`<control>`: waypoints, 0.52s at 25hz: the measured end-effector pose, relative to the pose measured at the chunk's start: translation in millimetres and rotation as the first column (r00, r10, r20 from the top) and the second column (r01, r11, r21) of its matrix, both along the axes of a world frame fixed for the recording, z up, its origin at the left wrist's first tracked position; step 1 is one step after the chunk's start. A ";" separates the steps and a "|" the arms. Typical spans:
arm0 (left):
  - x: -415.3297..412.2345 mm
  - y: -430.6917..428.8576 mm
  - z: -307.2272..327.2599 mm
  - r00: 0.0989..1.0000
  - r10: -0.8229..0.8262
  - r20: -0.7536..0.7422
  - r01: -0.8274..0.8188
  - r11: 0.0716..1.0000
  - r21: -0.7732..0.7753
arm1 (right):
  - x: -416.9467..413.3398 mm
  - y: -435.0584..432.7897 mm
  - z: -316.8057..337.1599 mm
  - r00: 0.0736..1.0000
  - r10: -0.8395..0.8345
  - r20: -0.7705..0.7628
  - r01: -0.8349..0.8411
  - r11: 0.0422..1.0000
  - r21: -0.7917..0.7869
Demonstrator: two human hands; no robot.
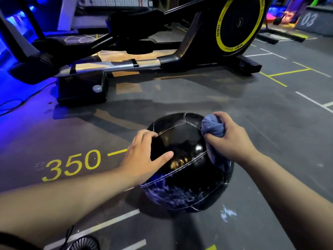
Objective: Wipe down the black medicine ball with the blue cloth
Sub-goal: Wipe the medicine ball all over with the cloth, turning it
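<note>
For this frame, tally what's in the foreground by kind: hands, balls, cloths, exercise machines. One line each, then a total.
Hands: 2, left hand on the ball, right hand gripping the cloth
Balls: 1, black ball
Cloths: 1, blue cloth
Exercise machines: 1, elliptical
Total: 5

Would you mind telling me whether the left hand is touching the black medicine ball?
Touching. The head view shows the left hand spread flat on the black medicine ball, thumb pressed against its top panel.
</note>
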State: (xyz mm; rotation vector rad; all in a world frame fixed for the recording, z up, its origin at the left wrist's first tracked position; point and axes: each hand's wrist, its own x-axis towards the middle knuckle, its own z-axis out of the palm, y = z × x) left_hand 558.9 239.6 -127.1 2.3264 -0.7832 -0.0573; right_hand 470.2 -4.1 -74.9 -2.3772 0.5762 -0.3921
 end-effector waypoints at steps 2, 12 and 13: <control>1.2 6.8 -2.8 0.997 -0.081 0.009 0.080 0.997 0.009 | 3.1 -19.5 -4.8 0.996 -0.095 -0.002 0.095 0.994 0.048; 44.1 -51.7 8.6 0.865 -0.502 -0.011 0.463 0.789 0.404 | -5.5 -41.5 -22.0 0.942 -0.274 0.195 0.300 0.946 -0.120; 49.8 -60.3 11.8 0.848 -0.528 0.035 0.457 0.764 0.456 | -5.8 -41.4 -21.7 0.946 -0.256 0.198 0.284 0.950 -0.130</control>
